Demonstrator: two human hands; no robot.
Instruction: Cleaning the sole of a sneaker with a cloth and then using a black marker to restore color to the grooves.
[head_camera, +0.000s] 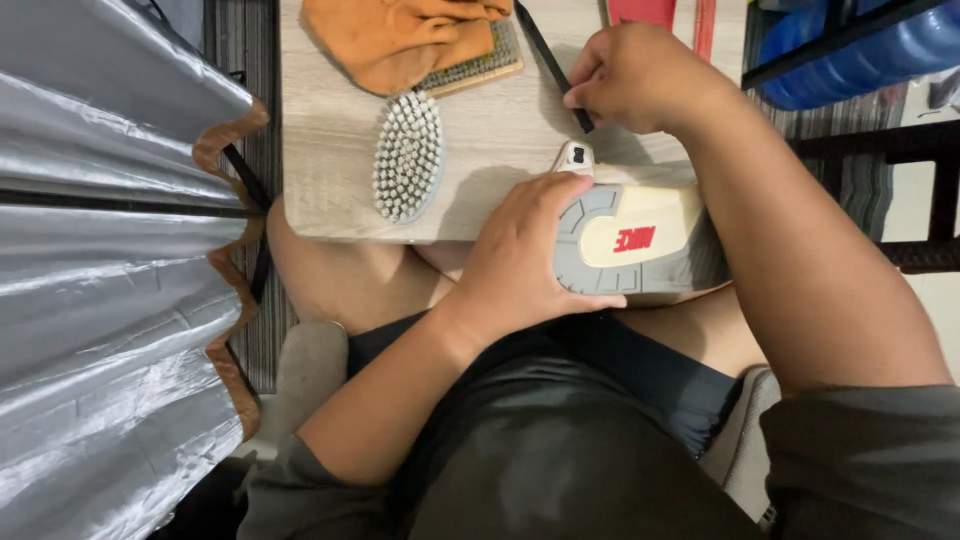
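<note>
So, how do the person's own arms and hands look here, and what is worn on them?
Both hands, the left hand and the right hand, are bare: no gloves, rings, watch or bracelets show. The forearms are bare too. Dark olive-grey sleeves begin at about the elbows, loose and plain, with no markings visible.

Bright even light, soft shadows, sharp focus

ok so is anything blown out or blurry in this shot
Head view: sharp overall; soft sheen on the silver cover, not blown out; left hand on the shoe sole and right hand cast soft shadows on the table; the bright floor at the right edge is nearly washed out.
</note>
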